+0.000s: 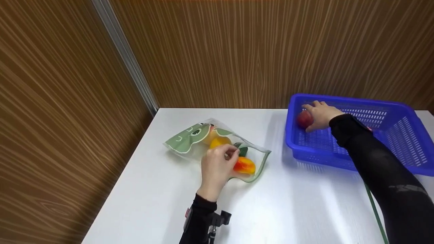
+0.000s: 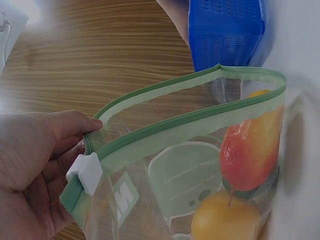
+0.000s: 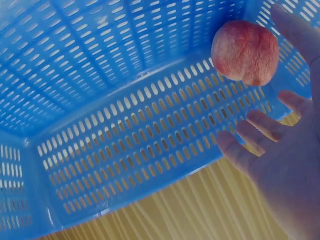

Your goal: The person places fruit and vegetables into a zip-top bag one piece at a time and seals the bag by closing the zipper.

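Observation:
My left hand (image 1: pixel 217 167) pinches the green-edged mouth of a clear zip bag (image 1: pixel 183 142) beside its white slider (image 2: pixel 86 172); the mouth gapes. Inside the bag lie a red-and-yellow mango (image 1: pixel 245 165), a yellow fruit (image 1: pixel 220 141) and something dark green (image 1: pixel 243 151). Over at the right, my right hand (image 1: pixel 322 116) reaches into a blue basket (image 1: pixel 339 100), fingers spread. Close by its thumb and fingers sits a reddish peach-like fruit (image 3: pixel 245 52) in the basket's corner; the right wrist view shows a gap between fingers and fruit.
The basket stands at the back right of the white table (image 1: pixel 135 196), near the wood-grain wall (image 1: pixel 217 54). A small red patch (image 1: pixel 369 128) shows in the basket beside the right sleeve. A green strip (image 1: pixel 376 211) runs along the table below the right arm.

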Action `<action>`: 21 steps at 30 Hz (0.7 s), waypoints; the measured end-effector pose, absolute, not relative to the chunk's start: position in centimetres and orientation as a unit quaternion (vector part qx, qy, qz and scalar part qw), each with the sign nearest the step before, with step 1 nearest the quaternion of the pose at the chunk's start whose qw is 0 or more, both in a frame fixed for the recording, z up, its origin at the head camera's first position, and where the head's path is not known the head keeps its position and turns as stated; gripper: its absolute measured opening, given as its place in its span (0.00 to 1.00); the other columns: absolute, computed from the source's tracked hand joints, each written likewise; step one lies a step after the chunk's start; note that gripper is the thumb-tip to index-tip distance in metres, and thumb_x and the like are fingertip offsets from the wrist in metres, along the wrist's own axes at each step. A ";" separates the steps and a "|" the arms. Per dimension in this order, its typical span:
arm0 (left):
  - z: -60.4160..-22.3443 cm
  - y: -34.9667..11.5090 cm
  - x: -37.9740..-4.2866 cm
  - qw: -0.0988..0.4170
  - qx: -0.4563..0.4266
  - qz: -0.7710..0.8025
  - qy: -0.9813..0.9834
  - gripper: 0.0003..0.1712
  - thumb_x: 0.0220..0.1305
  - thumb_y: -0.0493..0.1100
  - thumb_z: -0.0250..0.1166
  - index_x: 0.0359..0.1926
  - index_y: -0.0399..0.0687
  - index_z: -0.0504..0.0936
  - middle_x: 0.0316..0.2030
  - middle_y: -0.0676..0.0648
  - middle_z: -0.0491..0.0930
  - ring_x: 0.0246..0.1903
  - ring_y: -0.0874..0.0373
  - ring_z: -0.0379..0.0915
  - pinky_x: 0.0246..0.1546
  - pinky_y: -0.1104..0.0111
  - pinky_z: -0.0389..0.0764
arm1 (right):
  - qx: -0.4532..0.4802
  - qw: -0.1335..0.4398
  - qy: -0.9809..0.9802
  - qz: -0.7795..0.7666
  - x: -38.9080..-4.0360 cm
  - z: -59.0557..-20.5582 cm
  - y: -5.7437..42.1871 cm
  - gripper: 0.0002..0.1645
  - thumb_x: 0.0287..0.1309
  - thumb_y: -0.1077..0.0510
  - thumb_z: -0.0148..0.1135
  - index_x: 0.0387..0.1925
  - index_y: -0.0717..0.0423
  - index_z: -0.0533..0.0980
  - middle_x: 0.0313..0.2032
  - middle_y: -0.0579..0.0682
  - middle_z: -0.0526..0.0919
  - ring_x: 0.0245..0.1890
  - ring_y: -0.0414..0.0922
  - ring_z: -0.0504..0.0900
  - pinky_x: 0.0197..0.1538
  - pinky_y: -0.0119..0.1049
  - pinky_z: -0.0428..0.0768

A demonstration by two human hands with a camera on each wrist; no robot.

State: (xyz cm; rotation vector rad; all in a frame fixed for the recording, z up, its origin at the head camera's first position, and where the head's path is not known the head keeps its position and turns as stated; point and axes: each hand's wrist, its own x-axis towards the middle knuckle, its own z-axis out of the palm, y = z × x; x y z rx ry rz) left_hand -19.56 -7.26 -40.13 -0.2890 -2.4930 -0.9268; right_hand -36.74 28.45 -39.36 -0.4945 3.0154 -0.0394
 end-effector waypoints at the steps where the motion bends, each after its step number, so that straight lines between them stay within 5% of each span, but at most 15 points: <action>1: -40.1 -7.2 -19.5 0.230 -0.105 -0.337 -0.907 0.06 0.58 0.47 0.67 0.32 0.51 0.86 0.25 0.54 0.85 0.26 0.62 0.77 0.27 0.77 0.71 | -0.159 0.045 0.986 -0.015 -36.8 -39.5 28.4 0.56 0.38 0.47 0.74 0.67 0.61 0.59 0.60 0.75 0.64 0.59 0.74 0.64 0.52 0.71 0.69; 12: -40.1 -7.2 -19.2 0.229 -0.102 -0.334 -0.909 0.06 0.58 0.48 0.67 0.32 0.52 0.86 0.25 0.55 0.84 0.25 0.63 0.77 0.26 0.78 0.70 | -0.174 0.058 0.983 -0.025 -37.1 -41.0 28.3 0.51 0.37 0.51 0.74 0.63 0.63 0.63 0.54 0.74 0.70 0.53 0.73 0.72 0.51 0.68 0.72; 21: -40.1 -7.0 -19.1 0.231 -0.110 -0.333 -0.908 0.06 0.57 0.47 0.67 0.32 0.52 0.87 0.24 0.55 0.84 0.25 0.64 0.77 0.26 0.78 0.70 | -0.178 0.090 0.979 -0.036 -36.7 -42.1 28.0 0.48 0.34 0.53 0.75 0.59 0.67 0.67 0.48 0.71 0.75 0.44 0.61 0.79 0.49 0.57 0.76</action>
